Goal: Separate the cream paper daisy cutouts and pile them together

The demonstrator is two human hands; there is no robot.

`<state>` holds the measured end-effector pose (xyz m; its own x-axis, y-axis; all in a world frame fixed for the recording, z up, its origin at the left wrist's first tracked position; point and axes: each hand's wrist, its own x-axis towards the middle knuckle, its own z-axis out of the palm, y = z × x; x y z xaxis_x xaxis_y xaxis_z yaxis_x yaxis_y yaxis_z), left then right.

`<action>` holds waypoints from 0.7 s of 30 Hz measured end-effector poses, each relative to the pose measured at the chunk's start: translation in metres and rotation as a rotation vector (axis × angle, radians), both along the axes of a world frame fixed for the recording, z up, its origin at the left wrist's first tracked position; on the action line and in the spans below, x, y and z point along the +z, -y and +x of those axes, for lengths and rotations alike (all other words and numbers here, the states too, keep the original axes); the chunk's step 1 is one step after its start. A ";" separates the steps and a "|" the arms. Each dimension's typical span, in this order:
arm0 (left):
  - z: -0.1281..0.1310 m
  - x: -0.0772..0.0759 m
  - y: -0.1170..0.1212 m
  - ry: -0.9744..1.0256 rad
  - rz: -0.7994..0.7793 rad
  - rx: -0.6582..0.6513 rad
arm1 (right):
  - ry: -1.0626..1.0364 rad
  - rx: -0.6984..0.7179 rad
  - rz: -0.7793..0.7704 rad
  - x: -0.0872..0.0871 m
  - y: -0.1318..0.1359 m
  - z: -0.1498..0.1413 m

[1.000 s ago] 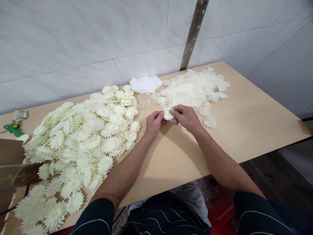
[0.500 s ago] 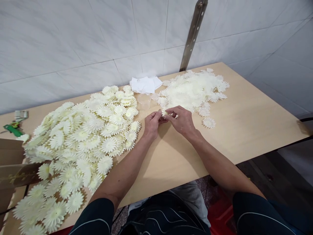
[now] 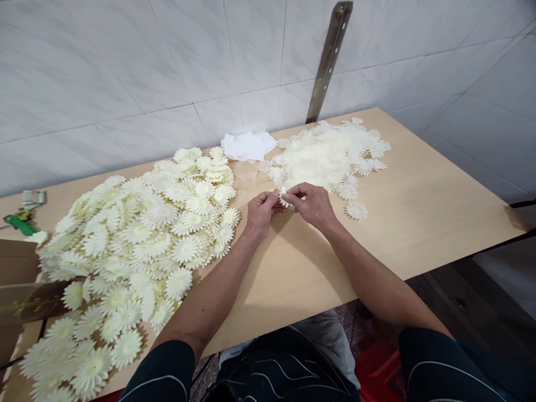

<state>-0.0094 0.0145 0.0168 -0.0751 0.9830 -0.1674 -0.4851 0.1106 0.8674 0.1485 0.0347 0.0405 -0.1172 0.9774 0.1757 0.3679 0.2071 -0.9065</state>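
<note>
Both of my hands meet at the middle of the wooden table (image 3: 419,223). My left hand (image 3: 260,211) and my right hand (image 3: 312,204) pinch one small cream paper flower (image 3: 285,197) between their fingertips; most of it is hidden by the fingers. A big heap of cream layered flowers (image 3: 138,240) spreads to the left. A paler pile of flat flower cut-outs (image 3: 330,153) lies just behind my right hand.
A small clear plastic cup (image 3: 246,171) and crumpled white tissue (image 3: 248,145) sit at the back between the piles. A green tool (image 3: 19,222) lies far left by a cardboard box (image 3: 17,279). A metal strip (image 3: 329,61) runs up the tiled wall.
The flower showed open between my fingertips a second ago; now both hands have closed in around it and it is mostly covered. The hands stayed in about the same place.
</note>
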 end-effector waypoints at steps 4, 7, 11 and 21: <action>-0.001 0.000 -0.001 0.018 -0.017 0.009 | 0.030 -0.032 0.039 -0.002 0.001 -0.002; -0.002 0.000 -0.001 0.022 -0.022 0.010 | 0.045 -0.060 0.051 -0.002 0.002 -0.003; -0.001 0.000 -0.001 0.016 -0.022 0.011 | 0.133 -0.070 0.144 -0.002 0.003 -0.004; 0.002 0.001 0.001 0.009 0.002 -0.004 | 0.274 -0.061 0.300 -0.007 0.003 -0.006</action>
<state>-0.0075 0.0134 0.0179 -0.0701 0.9836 -0.1663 -0.4925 0.1108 0.8632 0.1426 0.0313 0.0338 -0.1427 0.8942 0.4243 0.6070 0.4176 -0.6761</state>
